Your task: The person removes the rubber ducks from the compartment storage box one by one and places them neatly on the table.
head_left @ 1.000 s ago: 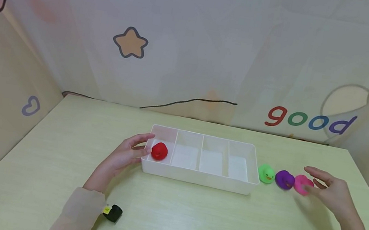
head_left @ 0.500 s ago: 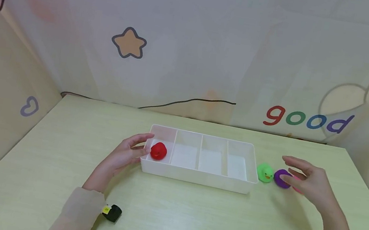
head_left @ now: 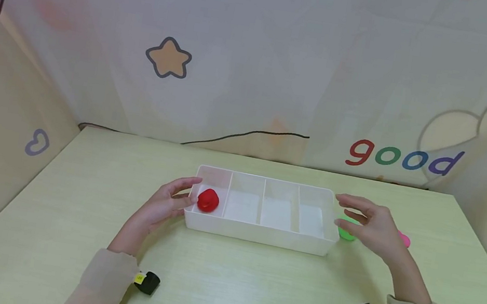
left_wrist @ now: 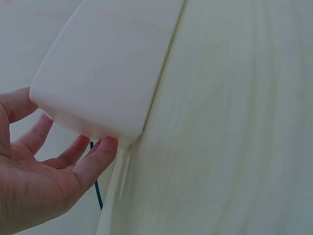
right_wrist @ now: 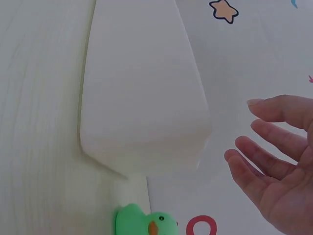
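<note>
A white tray (head_left: 259, 234) split into several compartments stands on the table, and a red rubber duck (head_left: 208, 200) sits in its leftmost one. My left hand (head_left: 164, 202) holds the tray's left end, thumb at the rim and fingertips against the end wall (left_wrist: 93, 125). At the other end my right hand (head_left: 378, 232) hovers beside the rim with fingers spread and loosely bent; the right wrist view shows a gap between them and the tray. Below that hand is a green rubber duck (right_wrist: 142, 223), partly covered in the head view.
A pink toy (head_left: 405, 240) peeks out behind the right hand on the pale wooden table (head_left: 229, 281). A fabric backdrop (head_left: 257, 59) rises along the table's back edge, with side panels left and right.
My right hand has moved left, from over the pink toy, past the purple duck, to the tray's right end. It now hides the purple duck. The left hand stays at the tray.
</note>
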`<state>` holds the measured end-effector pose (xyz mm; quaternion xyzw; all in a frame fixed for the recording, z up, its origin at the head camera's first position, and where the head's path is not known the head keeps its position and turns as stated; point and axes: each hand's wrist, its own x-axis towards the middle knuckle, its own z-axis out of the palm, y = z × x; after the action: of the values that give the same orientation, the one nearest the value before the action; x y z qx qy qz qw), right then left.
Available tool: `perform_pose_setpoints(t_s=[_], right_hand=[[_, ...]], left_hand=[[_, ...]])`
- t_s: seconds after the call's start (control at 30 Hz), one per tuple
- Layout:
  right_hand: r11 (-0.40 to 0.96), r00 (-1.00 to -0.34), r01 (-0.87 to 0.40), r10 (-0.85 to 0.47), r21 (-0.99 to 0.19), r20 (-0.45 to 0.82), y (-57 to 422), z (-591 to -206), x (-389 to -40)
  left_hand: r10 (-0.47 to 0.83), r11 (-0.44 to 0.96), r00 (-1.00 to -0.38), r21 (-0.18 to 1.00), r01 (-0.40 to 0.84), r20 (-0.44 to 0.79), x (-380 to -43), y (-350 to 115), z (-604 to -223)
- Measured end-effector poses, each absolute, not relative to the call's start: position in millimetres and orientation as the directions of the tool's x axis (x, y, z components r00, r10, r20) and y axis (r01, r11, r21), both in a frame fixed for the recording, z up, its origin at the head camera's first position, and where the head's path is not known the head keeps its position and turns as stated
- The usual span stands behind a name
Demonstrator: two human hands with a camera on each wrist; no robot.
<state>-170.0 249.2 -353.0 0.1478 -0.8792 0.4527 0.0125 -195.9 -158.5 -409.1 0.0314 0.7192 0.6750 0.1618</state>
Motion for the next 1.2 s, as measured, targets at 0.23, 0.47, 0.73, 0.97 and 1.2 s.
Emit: perform_pose_setpoints(t_s=[0.23, 0.47, 0.73, 0.97, 1.2], right_hand=[[0.5, -0.939, -0.28, -0.322, -0.82, 0.125, 217, -346, -179], [0.425, -0.903, -0.347, -0.392, -0.836, 0.176, 182, -344, -187], [0.335, -0.872, -0.382, -0.439, -0.861, 0.216, 144, -343, -193], [0.298, -0.858, -0.38, -0.467, -0.875, 0.214, 120, -343, -194], [0.336, -0.848, -0.361, -0.506, -0.87, 0.156, 91, -349, -197]], left_hand=[[0.274, 0.088, -0.945, 0.983, -0.163, -0.181, -196, -159, -411], [0.272, 0.088, -0.946, 0.984, -0.157, -0.176, -196, -159, -410], [0.272, 0.091, -0.946, 0.984, -0.155, -0.174, -196, -159, -410], [0.271, 0.093, -0.947, 0.984, -0.153, -0.173, -196, -158, -410], [0.267, 0.081, -0.948, 0.984, -0.158, -0.174, -196, -158, -409]])
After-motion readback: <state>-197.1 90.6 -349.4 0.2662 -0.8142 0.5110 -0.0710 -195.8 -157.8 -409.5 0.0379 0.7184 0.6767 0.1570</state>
